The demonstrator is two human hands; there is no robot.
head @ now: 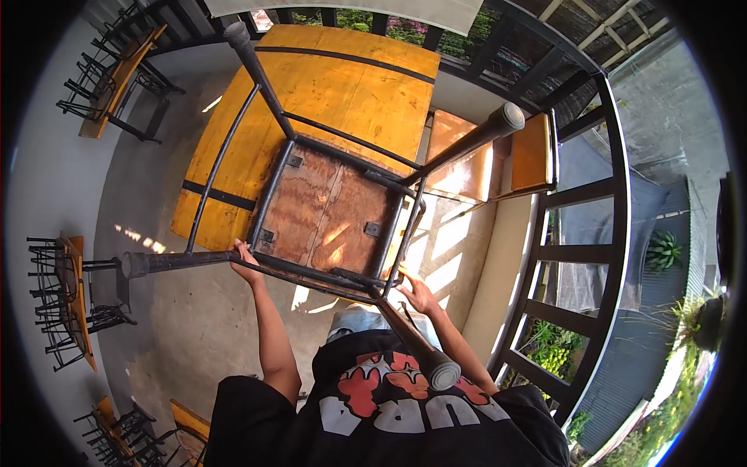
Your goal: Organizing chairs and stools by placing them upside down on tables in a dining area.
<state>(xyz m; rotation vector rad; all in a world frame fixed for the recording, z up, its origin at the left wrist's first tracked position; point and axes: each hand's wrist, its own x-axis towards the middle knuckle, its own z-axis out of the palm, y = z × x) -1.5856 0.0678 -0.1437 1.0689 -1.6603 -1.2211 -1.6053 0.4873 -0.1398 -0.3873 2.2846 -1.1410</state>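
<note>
A chair or stool with a black metal frame and a wooden seat (327, 210) is upside down before me, its capped legs pointing up towards the camera. My left hand (246, 261) grips the frame at the near left corner of the seat, beside a leg. At the near right corner my right hand (417, 290) is on the frame, its fingers partly hidden behind the bars. Behind and beneath the upturned seat lies a yellow wooden table top (350, 87) with black strips; whether the seat rests on it I cannot tell.
Wooden tables with black metal chairs stacked on them stand along the left wall, one at the upper left (125, 82) and another at the left (76, 292). A chair with an orange-brown backrest (530, 153) stands at the right, near a dark slatted railing (575, 254).
</note>
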